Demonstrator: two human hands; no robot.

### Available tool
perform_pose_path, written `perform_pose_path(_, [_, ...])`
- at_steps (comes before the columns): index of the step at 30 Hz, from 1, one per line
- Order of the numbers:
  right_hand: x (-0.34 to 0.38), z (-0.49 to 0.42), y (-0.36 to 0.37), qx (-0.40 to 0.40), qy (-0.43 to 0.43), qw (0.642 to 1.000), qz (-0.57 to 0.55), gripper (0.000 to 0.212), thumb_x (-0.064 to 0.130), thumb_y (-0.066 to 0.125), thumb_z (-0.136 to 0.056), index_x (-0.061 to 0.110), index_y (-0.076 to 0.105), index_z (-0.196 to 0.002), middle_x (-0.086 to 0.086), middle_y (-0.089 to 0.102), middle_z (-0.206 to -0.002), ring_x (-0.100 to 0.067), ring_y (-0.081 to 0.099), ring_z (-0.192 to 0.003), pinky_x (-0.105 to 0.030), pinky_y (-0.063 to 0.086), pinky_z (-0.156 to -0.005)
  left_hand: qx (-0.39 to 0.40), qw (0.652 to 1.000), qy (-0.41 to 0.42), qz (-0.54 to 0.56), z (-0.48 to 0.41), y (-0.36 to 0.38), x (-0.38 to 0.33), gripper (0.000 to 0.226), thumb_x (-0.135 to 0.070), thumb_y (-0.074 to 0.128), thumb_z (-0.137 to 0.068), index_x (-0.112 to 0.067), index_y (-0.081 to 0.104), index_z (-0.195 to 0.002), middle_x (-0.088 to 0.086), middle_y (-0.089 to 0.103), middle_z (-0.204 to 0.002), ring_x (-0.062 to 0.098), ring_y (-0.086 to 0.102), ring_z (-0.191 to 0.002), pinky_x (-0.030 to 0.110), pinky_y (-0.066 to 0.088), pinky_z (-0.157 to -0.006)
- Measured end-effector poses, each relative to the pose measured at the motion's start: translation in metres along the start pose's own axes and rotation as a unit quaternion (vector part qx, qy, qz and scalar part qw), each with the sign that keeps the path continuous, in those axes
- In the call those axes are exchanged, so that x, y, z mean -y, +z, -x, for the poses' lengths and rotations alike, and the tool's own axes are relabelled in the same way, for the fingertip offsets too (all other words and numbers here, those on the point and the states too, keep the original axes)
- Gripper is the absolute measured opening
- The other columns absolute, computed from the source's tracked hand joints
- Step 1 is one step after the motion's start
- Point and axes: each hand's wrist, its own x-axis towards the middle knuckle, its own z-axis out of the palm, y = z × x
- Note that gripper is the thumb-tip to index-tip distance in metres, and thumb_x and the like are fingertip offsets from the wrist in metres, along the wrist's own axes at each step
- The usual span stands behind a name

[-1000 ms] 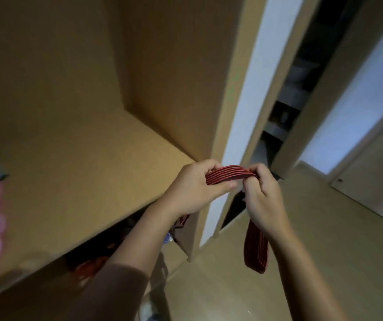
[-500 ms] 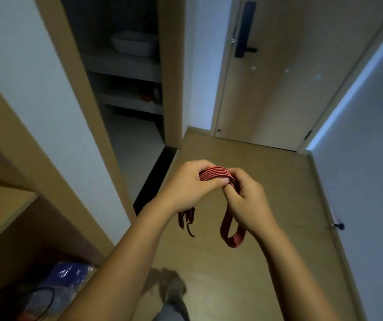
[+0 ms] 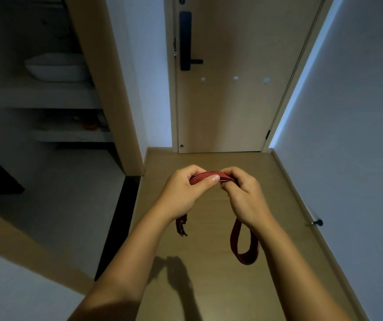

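Strap [image 3: 211, 177] bunched between hands | left hand [image 3: 183, 193] pinches it | right hand [image 3: 246, 195] grips it

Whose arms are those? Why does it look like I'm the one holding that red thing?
There is no machine here. A person wears a small camera on the head. It looks forward and down, so you see what they see: their own two arms. The left hand and the right hand both pinch a red striped strap, bunched in layers between them. A loop of it hangs below the right hand, and its ends dangle below the left hand. Under the arms is a wooden floor with their shadow on it. Ahead stands a door with a dark handle. To the left, a dim shelf holds a white bowl.
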Motion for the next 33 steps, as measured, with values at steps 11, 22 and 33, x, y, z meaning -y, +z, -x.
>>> perform_pose_path(11, [-0.054,-0.148,0.002,-0.048,-0.124,0.987,0.091,0.031,0.004,0.058,-0.084,0.011,0.063,-0.114,0.001,0.064,-0.100,0.001,0.053,-0.092,-0.001,0.038,-0.080,-0.037,0.988,-0.033,0.145,-0.152,0.003,0.014,0.013,-0.009,0.066,-0.081,-0.003,0.065,-0.093,-0.004,0.061,-0.074,-0.007,0.055,-0.061,0.004,0.043,-0.059])
perform_pose_path(22, [-0.112,-0.350,-0.061,-0.038,-0.226,0.953,0.195,0.027,0.024,0.053,-0.084,0.011,0.070,-0.101,-0.009,0.065,-0.083,-0.026,0.062,-0.076,-0.036,0.053,-0.065,-0.060,0.993,0.016,0.100,-0.346,0.037,0.010,0.022,0.006,0.062,-0.080,-0.008,0.054,-0.094,-0.004,0.052,-0.067,-0.006,0.050,-0.052,0.007,0.039,-0.055])
perform_pose_path(33, [-0.131,-0.511,-0.082,-0.056,-0.216,0.949,0.222,0.016,0.015,0.058,-0.086,0.010,0.069,-0.096,-0.008,0.069,-0.088,-0.026,0.063,-0.079,-0.036,0.050,-0.066,-0.218,0.916,0.179,-0.284,-0.510,0.043,0.027,0.036,-0.032,0.053,-0.087,-0.006,0.069,-0.104,0.012,0.064,-0.094,0.020,0.064,-0.075,0.024,0.055,-0.068])
